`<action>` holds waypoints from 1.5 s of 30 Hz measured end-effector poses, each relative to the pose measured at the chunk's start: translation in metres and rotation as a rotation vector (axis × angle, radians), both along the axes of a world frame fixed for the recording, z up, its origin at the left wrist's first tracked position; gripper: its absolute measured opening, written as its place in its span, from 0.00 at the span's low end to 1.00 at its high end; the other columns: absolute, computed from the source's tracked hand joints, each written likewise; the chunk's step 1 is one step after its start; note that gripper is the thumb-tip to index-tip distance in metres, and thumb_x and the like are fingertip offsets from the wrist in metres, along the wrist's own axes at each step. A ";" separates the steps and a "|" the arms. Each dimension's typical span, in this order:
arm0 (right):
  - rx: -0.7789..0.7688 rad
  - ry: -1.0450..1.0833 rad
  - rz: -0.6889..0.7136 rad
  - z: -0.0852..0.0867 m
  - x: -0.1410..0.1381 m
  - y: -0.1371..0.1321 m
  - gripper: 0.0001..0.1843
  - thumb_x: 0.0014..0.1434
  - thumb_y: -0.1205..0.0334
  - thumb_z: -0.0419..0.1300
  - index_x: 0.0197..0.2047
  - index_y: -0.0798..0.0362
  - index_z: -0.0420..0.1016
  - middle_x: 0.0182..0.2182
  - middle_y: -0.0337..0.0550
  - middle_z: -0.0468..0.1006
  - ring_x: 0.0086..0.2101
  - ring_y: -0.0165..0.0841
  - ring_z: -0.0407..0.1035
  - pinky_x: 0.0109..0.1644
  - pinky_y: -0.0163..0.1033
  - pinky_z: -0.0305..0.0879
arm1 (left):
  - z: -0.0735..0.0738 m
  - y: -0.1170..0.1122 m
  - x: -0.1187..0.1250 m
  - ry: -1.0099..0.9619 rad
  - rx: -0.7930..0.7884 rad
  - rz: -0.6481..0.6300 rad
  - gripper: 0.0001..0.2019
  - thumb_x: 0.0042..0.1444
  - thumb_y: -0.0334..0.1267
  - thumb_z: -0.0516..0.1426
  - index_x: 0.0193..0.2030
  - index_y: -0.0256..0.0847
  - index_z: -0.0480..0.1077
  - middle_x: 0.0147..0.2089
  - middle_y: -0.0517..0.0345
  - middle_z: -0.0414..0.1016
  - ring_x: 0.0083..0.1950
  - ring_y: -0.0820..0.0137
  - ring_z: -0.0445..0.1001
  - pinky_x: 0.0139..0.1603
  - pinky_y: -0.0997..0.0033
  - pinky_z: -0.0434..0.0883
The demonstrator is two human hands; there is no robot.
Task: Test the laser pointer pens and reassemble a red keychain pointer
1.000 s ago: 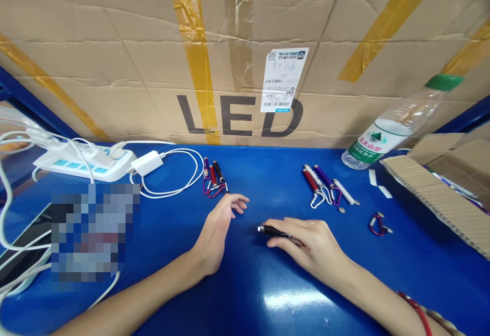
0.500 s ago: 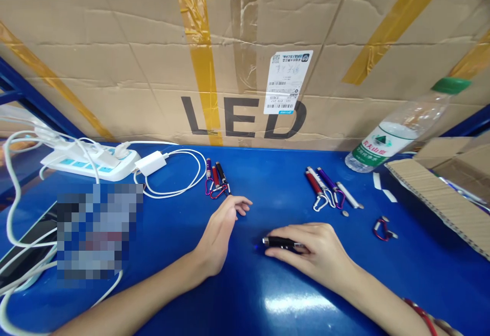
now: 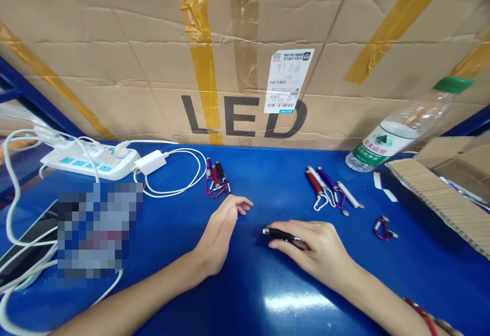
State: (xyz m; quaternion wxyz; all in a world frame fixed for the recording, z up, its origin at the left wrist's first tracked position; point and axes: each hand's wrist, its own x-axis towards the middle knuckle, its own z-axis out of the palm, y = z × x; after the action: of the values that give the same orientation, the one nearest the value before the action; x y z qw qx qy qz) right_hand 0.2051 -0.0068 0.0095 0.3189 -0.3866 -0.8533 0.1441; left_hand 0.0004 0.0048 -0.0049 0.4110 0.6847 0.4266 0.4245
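Observation:
My right hand (image 3: 317, 249) is closed round a small black flashlight (image 3: 282, 235), its silver tip pointing left and shining, with a faint blue-violet glow on the table beside it. The flashlight's rear end is hidden in my fingers. My left hand (image 3: 222, 236) rests on its edge on the blue table (image 3: 237, 295), fingers extended and slightly bent, holding nothing. Just beyond it lie a purple flashlight (image 3: 209, 168), a red one (image 3: 216, 176) and a black one (image 3: 221, 170), with carabiner clips.
Several more flashlights (image 3: 314, 182) lie right of centre, near a button cell (image 3: 345, 213) and a loose red carabiner (image 3: 382, 228). A water bottle (image 3: 386, 139) leans by a cardboard box (image 3: 436, 203). Left are a power strip (image 3: 115, 168), white cables and a charger (image 3: 151, 163). A large carton (image 3: 153, 70) stands behind.
The black flashlight in my right hand has tilted, its lit tip now slightly higher, and my thumb has shifted along it. My left hand has stayed in place.

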 end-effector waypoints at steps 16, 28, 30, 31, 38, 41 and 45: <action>-0.002 -0.017 0.004 -0.002 0.002 0.000 0.16 0.62 0.52 0.53 0.43 0.53 0.76 0.25 0.40 0.79 0.20 0.27 0.70 0.26 0.31 0.66 | 0.005 -0.002 0.000 0.013 0.008 -0.009 0.22 0.66 0.48 0.36 0.45 0.37 0.66 0.40 0.52 0.68 0.42 0.64 0.66 0.45 0.66 0.62; 0.004 -0.015 0.008 -0.004 0.003 0.000 0.14 0.61 0.54 0.55 0.43 0.52 0.76 0.24 0.39 0.78 0.18 0.26 0.68 0.24 0.31 0.65 | 0.005 -0.001 -0.001 0.031 0.011 -0.014 0.22 0.66 0.47 0.36 0.44 0.38 0.66 0.41 0.52 0.68 0.42 0.64 0.66 0.45 0.66 0.62; 0.016 -0.020 0.005 -0.004 0.003 0.000 0.14 0.61 0.54 0.55 0.44 0.52 0.76 0.25 0.39 0.79 0.19 0.27 0.69 0.25 0.32 0.65 | 0.006 -0.001 -0.001 0.035 0.010 -0.011 0.23 0.66 0.47 0.36 0.44 0.38 0.66 0.40 0.52 0.68 0.42 0.64 0.66 0.45 0.66 0.62; 0.021 -0.021 0.007 -0.004 0.003 0.001 0.15 0.62 0.54 0.54 0.44 0.52 0.76 0.26 0.40 0.79 0.20 0.28 0.70 0.25 0.32 0.66 | 0.006 -0.001 -0.001 0.038 0.007 -0.011 0.23 0.66 0.47 0.36 0.44 0.38 0.66 0.40 0.52 0.68 0.42 0.64 0.66 0.45 0.66 0.62; 0.021 -0.006 0.011 0.000 0.002 0.000 0.12 0.60 0.56 0.57 0.42 0.52 0.76 0.26 0.38 0.80 0.17 0.25 0.68 0.24 0.30 0.65 | -0.004 0.002 -0.002 0.041 0.046 -0.011 0.23 0.66 0.49 0.35 0.44 0.39 0.67 0.41 0.52 0.68 0.42 0.64 0.66 0.44 0.64 0.64; 0.032 0.013 0.013 0.000 0.001 -0.001 0.12 0.60 0.56 0.57 0.41 0.53 0.77 0.29 0.40 0.82 0.18 0.25 0.70 0.25 0.31 0.67 | -0.008 0.004 -0.002 0.036 0.050 -0.023 0.23 0.66 0.48 0.36 0.44 0.39 0.67 0.41 0.52 0.68 0.42 0.64 0.66 0.44 0.65 0.64; 0.031 0.014 0.007 0.000 0.001 -0.002 0.13 0.62 0.57 0.55 0.42 0.53 0.77 0.27 0.41 0.81 0.18 0.27 0.70 0.25 0.31 0.67 | -0.005 0.003 -0.002 0.034 0.052 -0.019 0.23 0.66 0.48 0.36 0.43 0.39 0.67 0.41 0.53 0.68 0.42 0.65 0.66 0.44 0.66 0.63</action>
State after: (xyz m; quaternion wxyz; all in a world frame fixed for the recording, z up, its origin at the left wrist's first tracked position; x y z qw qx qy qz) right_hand 0.2060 -0.0086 0.0092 0.3303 -0.3775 -0.8546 0.1349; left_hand -0.0016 0.0075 -0.0099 0.3899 0.7063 0.4157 0.4198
